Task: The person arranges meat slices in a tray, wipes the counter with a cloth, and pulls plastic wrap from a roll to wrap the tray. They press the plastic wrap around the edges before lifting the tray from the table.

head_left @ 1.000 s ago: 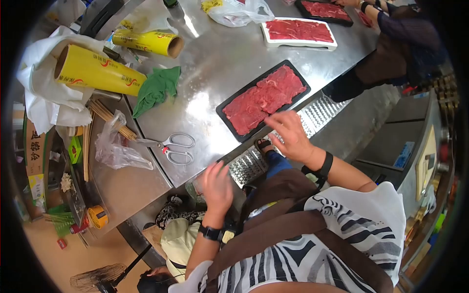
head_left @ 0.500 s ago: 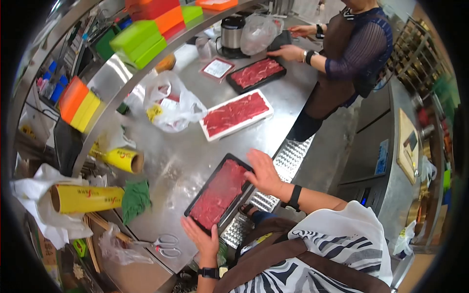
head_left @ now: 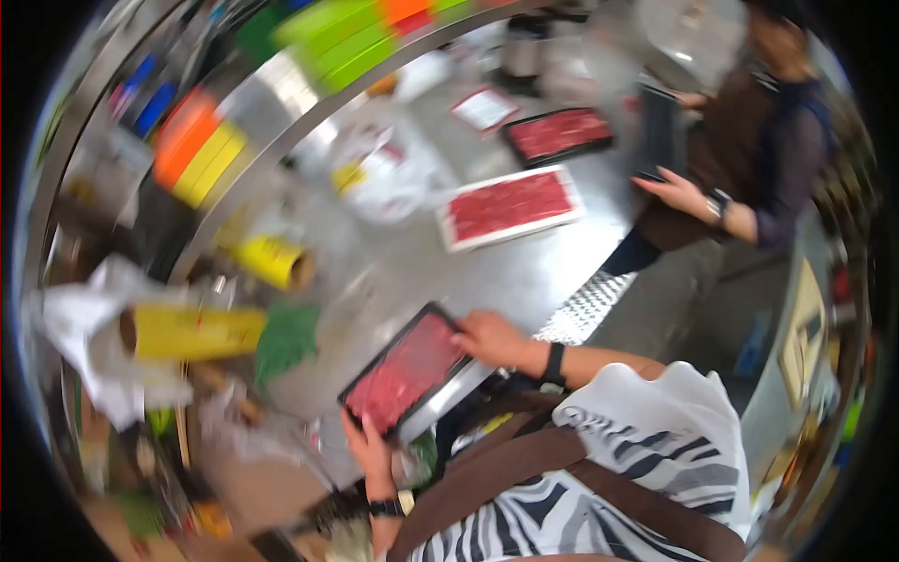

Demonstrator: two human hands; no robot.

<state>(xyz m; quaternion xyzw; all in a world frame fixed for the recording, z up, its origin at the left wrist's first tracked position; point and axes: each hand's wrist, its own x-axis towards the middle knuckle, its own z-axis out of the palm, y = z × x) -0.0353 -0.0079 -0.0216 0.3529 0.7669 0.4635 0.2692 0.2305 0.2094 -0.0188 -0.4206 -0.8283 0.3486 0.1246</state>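
Note:
A black tray of sliced raw red meat lies at a slant over the near edge of the steel table. My left hand grips its lower end, thumb over the rim and fingers along the outside. At the upper end, my right hand has its fingers curled over the corner. Beyond it on the table are a white tray of red meat and another black tray of meat.
Across the table, a co-worker holds an empty black tray upright. A plastic bag, yellow rolls, a green cloth and blurred scissors lie to the left. A shelf with coloured boxes runs above.
My fingers have closed round the tray's ends, and the tray has tilted round slightly. The co-worker has raised a black tray. The whole view has shifted and blurred.

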